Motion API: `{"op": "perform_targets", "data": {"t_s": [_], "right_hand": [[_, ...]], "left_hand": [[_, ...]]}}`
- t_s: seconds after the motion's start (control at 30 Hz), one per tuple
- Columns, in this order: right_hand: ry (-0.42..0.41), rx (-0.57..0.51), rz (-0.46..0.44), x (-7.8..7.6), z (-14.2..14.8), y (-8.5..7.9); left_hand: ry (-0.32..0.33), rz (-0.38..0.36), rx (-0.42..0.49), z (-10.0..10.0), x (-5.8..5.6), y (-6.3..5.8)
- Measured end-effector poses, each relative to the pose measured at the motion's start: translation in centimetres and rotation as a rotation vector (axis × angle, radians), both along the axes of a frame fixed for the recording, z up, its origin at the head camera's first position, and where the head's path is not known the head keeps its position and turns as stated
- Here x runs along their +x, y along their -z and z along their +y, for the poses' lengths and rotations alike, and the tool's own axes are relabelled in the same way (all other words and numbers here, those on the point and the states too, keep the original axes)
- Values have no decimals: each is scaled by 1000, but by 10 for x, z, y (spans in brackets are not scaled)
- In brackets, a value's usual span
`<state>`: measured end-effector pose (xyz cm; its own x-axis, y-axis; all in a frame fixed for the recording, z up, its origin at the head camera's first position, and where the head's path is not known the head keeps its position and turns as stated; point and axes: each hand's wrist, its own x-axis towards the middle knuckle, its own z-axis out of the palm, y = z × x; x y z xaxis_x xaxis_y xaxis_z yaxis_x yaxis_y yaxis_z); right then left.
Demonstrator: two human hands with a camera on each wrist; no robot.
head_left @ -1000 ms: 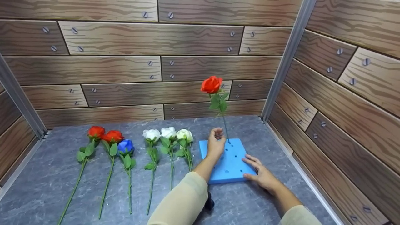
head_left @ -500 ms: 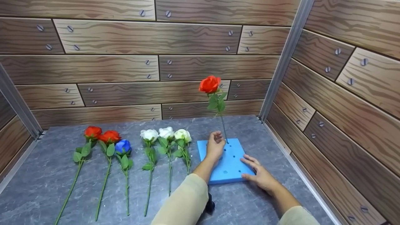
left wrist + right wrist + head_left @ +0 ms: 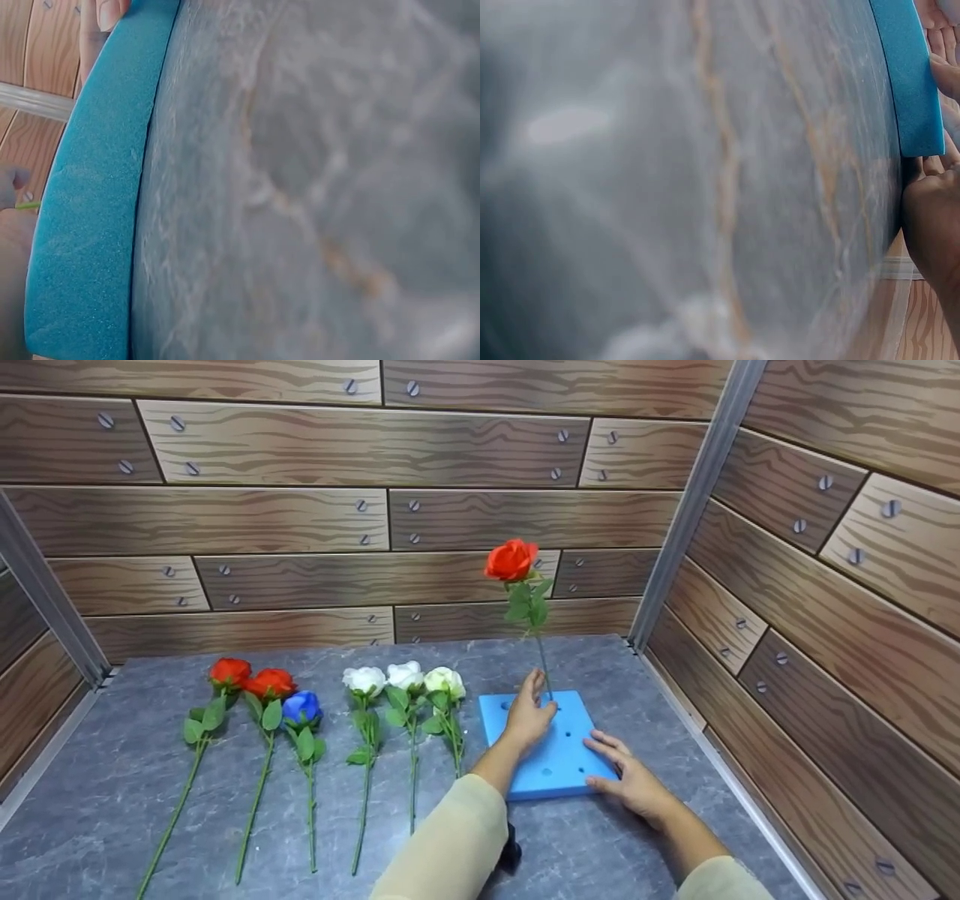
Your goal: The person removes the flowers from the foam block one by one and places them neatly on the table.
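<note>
A red artificial rose point(image 3: 512, 560) stands upright, its stem rising from the back of a blue foam block point(image 3: 536, 781) with small holes. Beside the stem's lower end is my left hand point(image 3: 527, 721), over the block, its thumb and fingers spread apart; whether it touches the stem is unclear. At the block's right edge my right hand point(image 3: 636, 789) rests with fingers and thumb extended against the side. The left wrist view shows the foam block's side point(image 3: 90, 202) with a bit of green stem point(image 3: 28, 205) beyond it. The right wrist view catches the block's corner point(image 3: 913, 82).
On the grey marbled table point(image 3: 97, 780) lie two red roses point(image 3: 229, 672), a blue rose point(image 3: 301, 708) and three white or cream roses point(image 3: 365, 681), stems toward me. A black object point(image 3: 511, 851) shows partly behind the left sleeve. Wood-patterned walls point(image 3: 300, 525) surround the table.
My left hand has shifted slightly right, closer to the stem, and its curled fingers have straightened. My right hand, the block and the standing rose stay put; the view shifts slightly.
</note>
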<state>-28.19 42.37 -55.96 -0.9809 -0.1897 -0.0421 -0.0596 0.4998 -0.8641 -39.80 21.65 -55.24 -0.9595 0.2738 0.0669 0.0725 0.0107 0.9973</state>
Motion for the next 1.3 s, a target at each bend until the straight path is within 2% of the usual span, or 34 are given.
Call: {"op": "perform_targets", "data": {"t_s": [0.23,0.5,0.67,0.8,1.03,1.17,1.3], "right_hand": [[-1,-11,-10,-1,1,0],[1,4,14,-4,0,0],[-4,7,13,-3,-1,-1],[-8,2,7,-2,0,1],[-9,-14,-17,-2,0,0],[-14,-29,-23,-3,0,1],[-14,-29,-26,-3,1,1]], "left_hand": [[-16,-1,6,-1,-1,2],[-72,-12,37,1,-1,-1],[-125,25,-4,2,-3,1],[-142,50,-34,2,-4,4],[-173,110,35,3,-5,5],[-214,77,38,4,-6,5],[-273,51,-16,7,-6,5]]}}
